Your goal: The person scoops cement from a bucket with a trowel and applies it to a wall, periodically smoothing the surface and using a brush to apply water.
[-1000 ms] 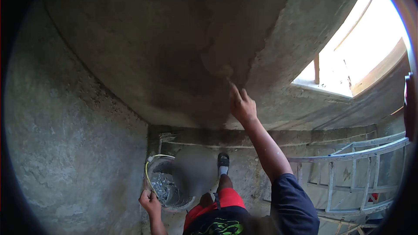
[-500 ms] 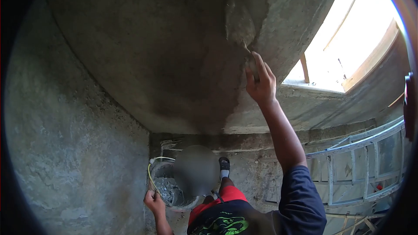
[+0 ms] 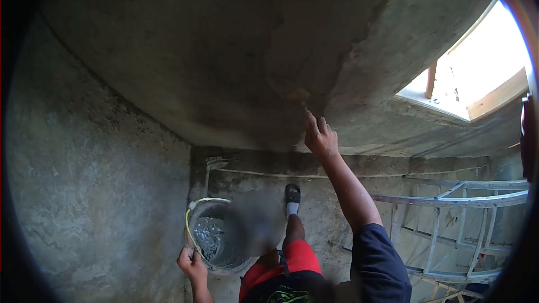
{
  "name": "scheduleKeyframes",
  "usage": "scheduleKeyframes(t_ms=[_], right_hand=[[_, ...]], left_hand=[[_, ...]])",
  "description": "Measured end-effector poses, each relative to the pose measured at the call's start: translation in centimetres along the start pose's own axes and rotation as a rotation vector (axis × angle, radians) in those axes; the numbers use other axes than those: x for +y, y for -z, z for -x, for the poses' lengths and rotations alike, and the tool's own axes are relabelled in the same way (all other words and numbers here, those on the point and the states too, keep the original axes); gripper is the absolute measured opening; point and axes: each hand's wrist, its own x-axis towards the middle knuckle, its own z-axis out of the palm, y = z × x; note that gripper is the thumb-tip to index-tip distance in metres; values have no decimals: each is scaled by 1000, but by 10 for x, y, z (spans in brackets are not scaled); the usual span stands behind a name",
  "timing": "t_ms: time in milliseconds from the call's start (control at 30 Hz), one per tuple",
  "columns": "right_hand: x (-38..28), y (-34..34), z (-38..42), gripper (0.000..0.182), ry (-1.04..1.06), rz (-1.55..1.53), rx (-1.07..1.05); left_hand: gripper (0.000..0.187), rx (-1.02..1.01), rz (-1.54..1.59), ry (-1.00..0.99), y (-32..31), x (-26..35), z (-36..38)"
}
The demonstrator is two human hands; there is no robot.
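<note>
My right hand (image 3: pixel 322 139) is raised to the wall and closed around the handle of a trowel (image 3: pixel 298 95). The blade lies close against the dark, damp-looking wall surface (image 3: pixel 252 67) and blends into it. Low on the left, the fingers of my left hand (image 3: pixel 193 268) are closed on the yellow handle (image 3: pixel 189 227) at the side of a bucket (image 3: pixel 227 270). Wet grey mortar (image 3: pixel 211 238) sits inside the bucket. A round blurred patch hides the bucket's right part.
An aluminium ladder (image 3: pixel 449 202) lies at the right. A bright window opening with a wooden frame (image 3: pixel 497 98) is at the upper right. A rough concrete wall (image 3: pixel 101 191) rises on the left. My sandalled foot (image 3: pixel 292 193) stands right of the bucket.
My right hand and the trowel have come down along the wall and slightly left. The view has shifted, while my left hand keeps its hold at the bucket.
</note>
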Motion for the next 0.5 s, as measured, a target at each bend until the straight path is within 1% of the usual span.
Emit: scheduleKeyframes(t_ms=[67, 100, 167, 233, 300, 333, 367, 433, 467, 500], right_hand=[[-6, -19, 30, 57, -79, 32, -150], [-13, -19, 42, 57, -84, 27, -151], [-25, -6, 62, 60, -139, -80, -258], [-40, 15, 61, 61, -125, -120, -264], [-64, 39, 44, 62, -170, -235, -9], [-76, 54, 22, 62, -199, -303, 95], [-80, 53, 4, 62, -195, -302, 103], [-86, 42, -25, 61, -211, -374, 298], [-88, 33, -31, 61, -210, -374, 303], [-90, 18, -33, 62, -252, -362, 251]], left_hand=[[42, -10, 0, -10, -1, -7, 0], [44, -23, 14, -29, 0, -10, -1], [44, -14, 21, -19, 0, -12, 2], [38, 4, 15, -52, 2, -8, 2], [39, 9, 8, -71, 5, -10, 5], [39, 13, 10, -49, 5, -7, 7], [39, 17, 14, -26, 2, -6, 8], [39, 7, 14, -39, 2, -4, 8], [38, -4, 9, -42, 1, -5, 9], [38, -3, 9, -46, 1, -8, 8]])
